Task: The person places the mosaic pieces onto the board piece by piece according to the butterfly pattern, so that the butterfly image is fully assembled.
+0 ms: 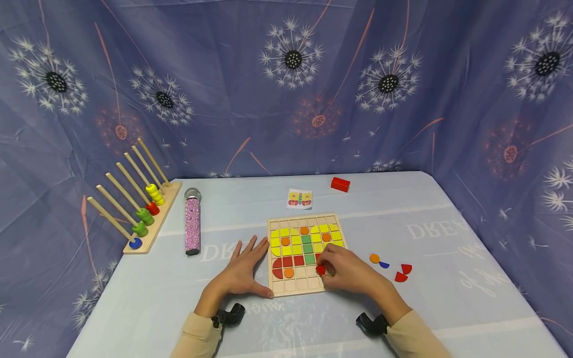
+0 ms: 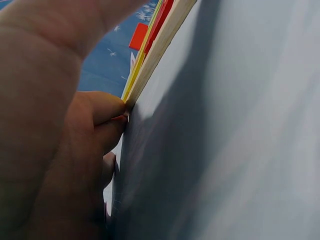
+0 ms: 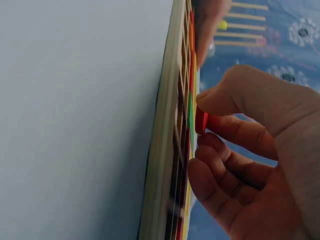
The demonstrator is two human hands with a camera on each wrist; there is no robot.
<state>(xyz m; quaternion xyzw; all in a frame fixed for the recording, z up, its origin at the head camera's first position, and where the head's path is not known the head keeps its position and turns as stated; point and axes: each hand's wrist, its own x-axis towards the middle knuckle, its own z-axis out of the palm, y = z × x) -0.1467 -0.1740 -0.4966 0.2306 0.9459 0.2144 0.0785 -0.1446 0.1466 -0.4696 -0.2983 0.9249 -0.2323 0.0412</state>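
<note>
A wooden grid board (image 1: 290, 291) lies on the table, with yellow, red, green and orange flat pieces in its cells. My left hand (image 1: 243, 270) is spread flat at the board's left side, thumb and fingertips at its edge. Over the board's lower right part, my right hand (image 1: 351, 270) pinches a small red piece (image 3: 201, 120) between thumb and index finger. That piece (image 1: 320, 269) is close above the grid, just right of the green column. My right hand covers some cells at the board's right edge.
Right of the board lie an orange disc (image 1: 374, 258), a blue piece (image 1: 384, 265) and red quarter pieces (image 1: 401, 277). Behind it are a butterfly pattern card (image 1: 299, 199) and a red block (image 1: 340, 184). A glittery microphone (image 1: 193, 223) and a bead-peg stand (image 1: 154, 231) are at left.
</note>
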